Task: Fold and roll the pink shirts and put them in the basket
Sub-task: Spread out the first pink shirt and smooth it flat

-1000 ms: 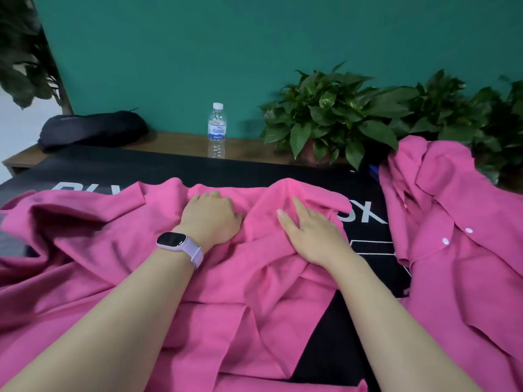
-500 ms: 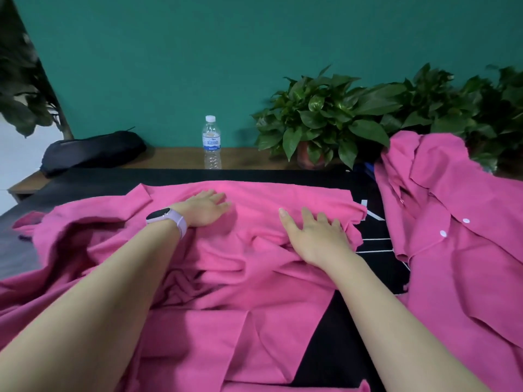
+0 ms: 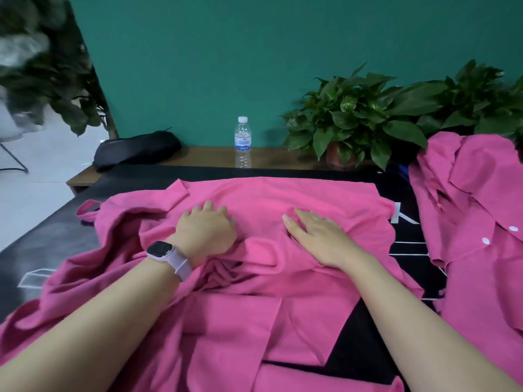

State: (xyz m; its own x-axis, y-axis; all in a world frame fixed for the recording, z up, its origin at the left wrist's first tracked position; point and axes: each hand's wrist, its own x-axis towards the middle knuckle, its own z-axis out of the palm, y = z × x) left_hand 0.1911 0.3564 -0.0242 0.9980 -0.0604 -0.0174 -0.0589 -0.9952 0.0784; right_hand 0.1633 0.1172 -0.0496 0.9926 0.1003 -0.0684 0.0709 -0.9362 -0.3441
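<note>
- A black mat [image 3: 365,355] with white markings covers the table, which stands against a teal wall [image 3: 226,52].
- At the near edge and across the middle of the mat a pink shirt [image 3: 254,321] lies spread out, its left side bunched in loose folds.
- The left hand [image 3: 206,230], with a pale smartwatch [image 3: 167,256] at its wrist, rests palm down on the shirt, fingers slightly bent and close together, gripping nothing.
- The right hand [image 3: 319,239] lies flat on the cloth just beside it, fingers straight and a little spread.
- A second pink shirt [image 3: 475,250] with white buttons is heaped along the right edge of the mat, apart from the first.
- Beyond the mat's far edge runs a strip of bare wooden tabletop [image 3: 203,157]: a black bag [image 3: 135,148] at its left corner, an upright water bottle [image 3: 242,142] near the middle, potted plants [image 3: 368,114] to the right.
- More dark foliage [image 3: 42,66], blurred, hangs at the far left.
</note>
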